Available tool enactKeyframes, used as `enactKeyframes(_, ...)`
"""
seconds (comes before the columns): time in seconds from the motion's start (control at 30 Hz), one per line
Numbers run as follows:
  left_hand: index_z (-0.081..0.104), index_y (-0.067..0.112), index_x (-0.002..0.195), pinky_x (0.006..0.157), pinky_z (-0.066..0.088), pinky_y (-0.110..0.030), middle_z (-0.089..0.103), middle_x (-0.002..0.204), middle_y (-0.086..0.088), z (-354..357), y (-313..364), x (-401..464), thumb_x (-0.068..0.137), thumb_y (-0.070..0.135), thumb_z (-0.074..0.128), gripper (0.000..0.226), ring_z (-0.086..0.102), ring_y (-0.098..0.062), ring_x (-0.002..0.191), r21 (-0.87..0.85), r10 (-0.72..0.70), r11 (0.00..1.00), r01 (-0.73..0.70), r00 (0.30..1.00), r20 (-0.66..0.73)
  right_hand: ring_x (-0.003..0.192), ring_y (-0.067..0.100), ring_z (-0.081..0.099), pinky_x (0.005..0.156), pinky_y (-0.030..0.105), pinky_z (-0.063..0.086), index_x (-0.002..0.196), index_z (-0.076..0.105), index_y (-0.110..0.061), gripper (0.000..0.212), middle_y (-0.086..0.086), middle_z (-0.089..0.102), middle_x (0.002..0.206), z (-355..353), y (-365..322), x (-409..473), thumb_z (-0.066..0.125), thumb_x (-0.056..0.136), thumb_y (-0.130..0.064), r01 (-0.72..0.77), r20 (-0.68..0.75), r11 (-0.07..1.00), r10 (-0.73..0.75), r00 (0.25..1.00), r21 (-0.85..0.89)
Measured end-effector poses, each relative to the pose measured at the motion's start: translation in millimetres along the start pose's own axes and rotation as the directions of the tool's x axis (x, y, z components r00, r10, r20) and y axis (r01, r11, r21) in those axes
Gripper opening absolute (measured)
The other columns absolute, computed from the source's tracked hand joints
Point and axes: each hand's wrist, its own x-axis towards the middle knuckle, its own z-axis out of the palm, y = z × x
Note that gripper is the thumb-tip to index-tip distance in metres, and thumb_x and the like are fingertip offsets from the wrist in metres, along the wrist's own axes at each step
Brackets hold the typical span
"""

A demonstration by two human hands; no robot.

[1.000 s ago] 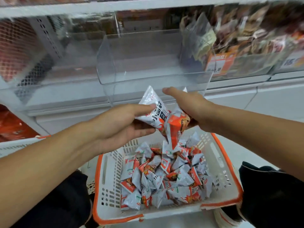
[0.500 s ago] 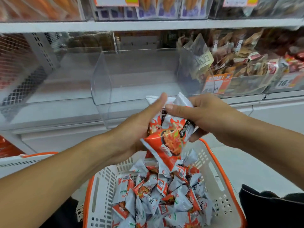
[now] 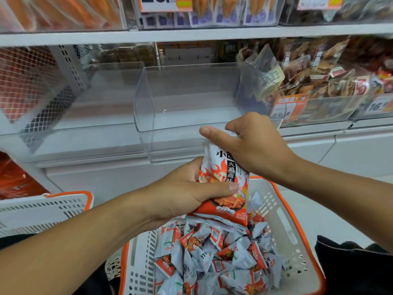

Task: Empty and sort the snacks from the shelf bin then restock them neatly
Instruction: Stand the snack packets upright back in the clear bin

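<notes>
Packets held: my two hands hold a small upright bunch of snack packets (image 3: 223, 182), white above with flame print, orange below, at the centre of my view.
Left hand: my left hand (image 3: 180, 194) wraps the lower half of the bunch from 9 o'clock, thumb pressed across the front, fingers curled behind.
Right hand: my right hand (image 3: 253, 145) clamps the top edge of the bunch from 1 o'clock, fingers curled over it, thumb pointing toward 9 o'clock.
Bin: clear shelf bin (image 3: 187, 116) sits on the shelf at 12 o'clock of my hands, just beyond them, with nothing inside that I can see.
Basket: white basket with orange rim (image 3: 297, 241) lies at 6 o'clock below the bunch, heaped with loose packets (image 3: 212, 252) of the same kind.
Second basket: another white, orange-rimmed basket (image 3: 42, 211) stands at 9 o'clock.
Neighbour bin: brown snack packs (image 3: 319, 77) fill the bin at 2 o'clock, orange price tag (image 3: 289, 106) on its front.
</notes>
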Motion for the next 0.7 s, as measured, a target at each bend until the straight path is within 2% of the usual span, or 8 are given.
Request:
enactKeyframes(0.13,0.06,0.022,0.122,0.096,0.054,-0.04,0.075,0.112,-0.002,-6.7,-2.9,-0.2,0.072,0.021,0.076,0.053,0.071,-0.022,0.104,-0.017,0.008,1.0,-0.009,0.999,-0.041,0.045,0.031,0.036,0.045,0.04,0.035,0.053,0.041,0.006,0.081,0.026,0.044,0.052,2.4,0.3,2.8,0.059,0.084,-0.067,-0.048,-0.073,0.982,0.062,0.995,0.181)
enactKeyframes(0.23,0.057,0.021,0.126,0.096,0.054,-0.04,0.074,0.115,-0.004,-7.1,-2.4,-1.5,0.073,0.018,0.079,0.058,0.07,-0.024,0.106,-0.064,0.008,0.998,-0.007,1.0,0.003,0.044,0.021,0.028,0.046,0.04,0.036,0.048,0.034,-0.001,0.075,0.022,0.032,0.049,10.7,-3.6,-2.1,0.069,0.083,-0.057,-0.088,-0.15,0.945,0.141,0.978,0.315)
enactKeyframes(0.3,0.055,0.024,0.127,0.094,0.055,-0.039,0.073,0.115,-0.004,-3.2,-1.4,-2.5,0.076,0.019,0.082,0.058,0.071,-0.024,0.106,-0.078,0.017,0.997,-0.016,1.0,0.013,0.045,0.019,0.026,0.046,0.04,0.035,0.047,0.031,-0.009,0.071,0.016,0.026,0.048,15.8,-7.2,-4.8,0.072,0.082,-0.054,-0.091,-0.189,0.934,0.164,0.968,0.344)
enactKeyframes(0.43,0.058,0.026,0.123,0.092,0.056,-0.035,0.075,0.109,0.001,-2.8,5.8,-2.2,0.079,0.029,0.076,0.048,0.072,-0.018,0.101,0.035,0.029,0.999,-0.028,0.999,-0.018,0.046,0.017,0.023,0.046,0.04,0.033,0.047,0.029,-0.009,0.072,0.009,0.024,0.047,13.2,-11.9,-3.2,0.072,0.082,-0.056,-0.065,-0.216,0.941,0.143,0.966,0.332)
enactKeyframes(0.5,0.061,0.025,0.121,0.094,0.055,-0.036,0.076,0.107,0.002,-8.3,9.0,-1.9,0.083,0.026,0.073,0.04,0.072,-0.017,0.1,0.115,0.01,0.993,-0.007,1.0,-0.027,0.045,0.018,0.025,0.045,0.04,0.034,0.048,0.031,-0.003,0.076,0.011,0.027,0.046,9.1,-11.4,-1.1,0.069,0.082,-0.06,-0.062,-0.197,0.952,0.126,0.972,0.301)
enactKeyframes(0.6,0.062,0.019,0.121,0.096,0.055,-0.039,0.076,0.107,0.0,-13.5,10.7,-1.2,0.086,0.018,0.073,0.037,0.073,-0.019,0.099,0.129,0.015,0.992,-0.007,0.998,-0.06,0.045,0.022,0.032,0.047,0.04,0.036,0.054,0.04,0.001,0.075,0.012,0.037,0.048,-0.3,-10.2,1.7,0.058,0.087,-0.065,-0.062,-0.116,0.966,0.094,0.989,0.251)
enactKeyframes(0.67,0.057,0.017,0.126,0.094,0.056,-0.044,0.075,0.108,-0.003,-15.1,12.7,-0.4,0.083,0.017,0.075,0.046,0.073,-0.022,0.098,0.066,0.063,0.996,-0.053,0.984,-0.164,0.05,0.016,0.04,0.05,0.04,0.038,0.069,0.051,-0.003,0.072,0.006,0.047,0.057,-9.4,-10.5,5.0,0.051,0.085,-0.073,-0.113,-0.061,0.954,0.135,0.989,0.276)
enactKeyframes(0.7,0.055,0.016,0.127,0.092,0.057,-0.046,0.075,0.108,-0.004,-15.5,15.1,-1.1,0.082,0.018,0.075,0.05,0.073,-0.023,0.097,0.021,0.09,0.996,-0.087,0.971,-0.221,0.052,0.011,0.042,0.05,0.036,0.036,0.081,0.054,-0.006,0.071,0.002,0.05,0.064,-14.9,-10.8,5.6,0.05,0.08,-0.077,-0.174,-0.005,0.923,0.187,0.982,0.343)
